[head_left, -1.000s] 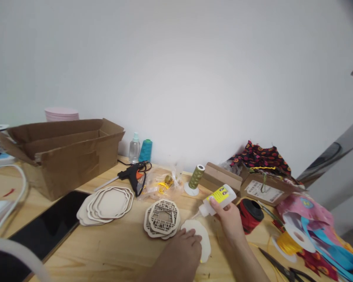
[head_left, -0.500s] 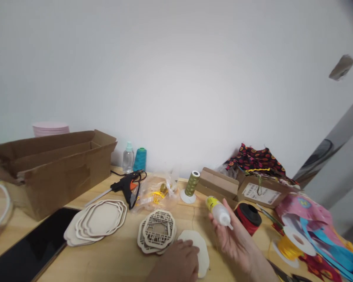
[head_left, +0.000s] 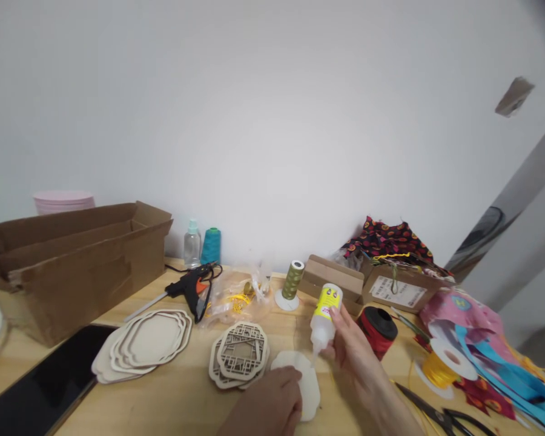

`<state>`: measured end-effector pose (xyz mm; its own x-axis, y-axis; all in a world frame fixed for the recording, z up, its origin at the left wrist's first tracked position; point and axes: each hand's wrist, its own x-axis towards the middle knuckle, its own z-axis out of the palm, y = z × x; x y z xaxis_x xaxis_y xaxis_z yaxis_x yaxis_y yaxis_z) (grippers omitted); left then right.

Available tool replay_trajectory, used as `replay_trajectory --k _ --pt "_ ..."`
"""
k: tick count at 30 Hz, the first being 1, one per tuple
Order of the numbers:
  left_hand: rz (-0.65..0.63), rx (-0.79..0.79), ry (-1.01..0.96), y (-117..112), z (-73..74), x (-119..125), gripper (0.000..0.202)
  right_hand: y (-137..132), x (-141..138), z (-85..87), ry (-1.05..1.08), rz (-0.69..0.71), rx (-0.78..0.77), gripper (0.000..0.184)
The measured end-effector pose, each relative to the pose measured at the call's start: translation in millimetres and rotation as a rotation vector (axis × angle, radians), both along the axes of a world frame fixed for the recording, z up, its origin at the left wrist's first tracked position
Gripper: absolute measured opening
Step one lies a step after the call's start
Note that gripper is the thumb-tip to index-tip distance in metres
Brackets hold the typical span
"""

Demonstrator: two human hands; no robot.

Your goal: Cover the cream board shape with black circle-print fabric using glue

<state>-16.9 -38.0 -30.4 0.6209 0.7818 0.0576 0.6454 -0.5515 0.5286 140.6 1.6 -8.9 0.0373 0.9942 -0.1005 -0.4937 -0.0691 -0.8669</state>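
My right hand point(head_left: 352, 357) is closed around a glue bottle point(head_left: 326, 312), a small white squeeze bottle with a yellow label. The bottle tilts nozzle down, its tip close to the upper right edge of a pale scalloped wooden panel point(head_left: 309, 387). Whether the tip touches the wood I cannot tell. My left hand point(head_left: 275, 399) grips the panel's left side, with curled fingers over it. Just left of that hand lie lattice-cut wooden panels point(head_left: 243, 351), overlapping in a small pile.
Plain wooden panels and frames point(head_left: 148, 342) overlap beside a dark phone-like slab point(head_left: 45, 378). Behind stand a glue gun point(head_left: 188, 287), an olive thread spool point(head_left: 293, 280) and a long cardboard box point(head_left: 91, 266). Scissors point(head_left: 440, 418), red thread point(head_left: 376, 330) and yellow cord point(head_left: 445, 366) lie right.
My right hand has moved left and turned the glue bottle nozzle down over the panel. My left hand stays on the panel. The view has shifted slightly, showing more of the scissors.
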Motion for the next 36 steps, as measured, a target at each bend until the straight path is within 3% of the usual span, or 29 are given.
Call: replay_trajectory --k 4,9,15,27,36 --pt "-0.003 -0.031 0.024 -0.8 -3.3 1.2 0.022 7.0 -1.5 -7.5 -0.243 -0.073 0.099 0.037" --pt "-0.029 -0.024 0.079 0.2 -0.9 4.4 0.023 4.9 -10.8 -13.3 -0.529 -0.141 0.310 0.027" --pt "-0.039 0.014 0.067 -1.3 0.1 3.9 0.024 0.6 -17.9 -16.3 -0.779 -0.200 0.427 0.022" --pt "-0.028 0.100 0.016 -3.2 -11.6 3.2 0.024 5.1 -19.0 -27.1 -0.766 -0.204 0.406 0.022" --pt "-0.029 0.100 0.004 -2.8 -9.6 3.4 0.024 4.7 -20.6 -25.9 -0.717 -0.189 0.370 0.022"
